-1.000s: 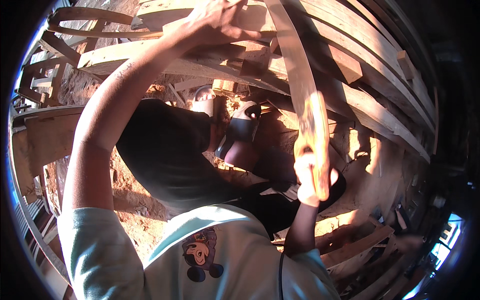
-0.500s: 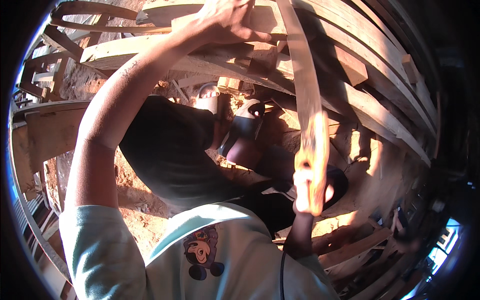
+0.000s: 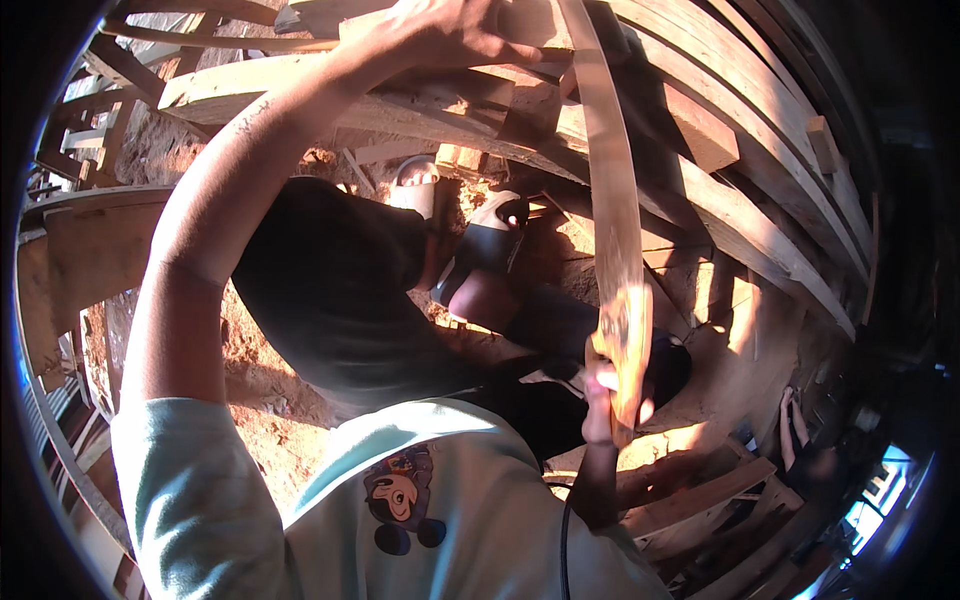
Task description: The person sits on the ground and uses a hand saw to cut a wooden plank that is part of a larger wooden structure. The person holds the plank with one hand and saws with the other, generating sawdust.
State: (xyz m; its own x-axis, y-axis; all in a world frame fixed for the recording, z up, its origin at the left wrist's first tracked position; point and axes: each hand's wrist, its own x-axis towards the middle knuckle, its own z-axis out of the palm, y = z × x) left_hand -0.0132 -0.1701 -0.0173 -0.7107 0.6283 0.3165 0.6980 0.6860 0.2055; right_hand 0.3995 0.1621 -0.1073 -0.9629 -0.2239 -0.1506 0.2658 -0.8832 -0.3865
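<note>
In my right hand (image 3: 605, 400) is the yellowish wooden handle of a handsaw (image 3: 615, 200); the fingers are wrapped round it. The long, broad blade runs away from me to the top of the view, beside the end of a wooden board (image 3: 537, 24). My left hand (image 3: 450, 35) bears down on that board, just left of the blade. Its thumb stretches along the near edge, while the other fingertips are cut off by the upper rim. Where the teeth meet the wood cannot be made out clearly.
Long timber beams (image 3: 745, 230) lie stacked at the right and across the far side. My sandalled feet (image 3: 500, 215) stand on reddish dirt below them. More planks (image 3: 700, 495) lie at the lower right, where another person's arms (image 3: 793, 425) show. A wooden frame (image 3: 100, 240) stands left.
The handsaw and my right hand have come back toward my body. My left hand stays on the board, and the whole view has shifted slightly.
</note>
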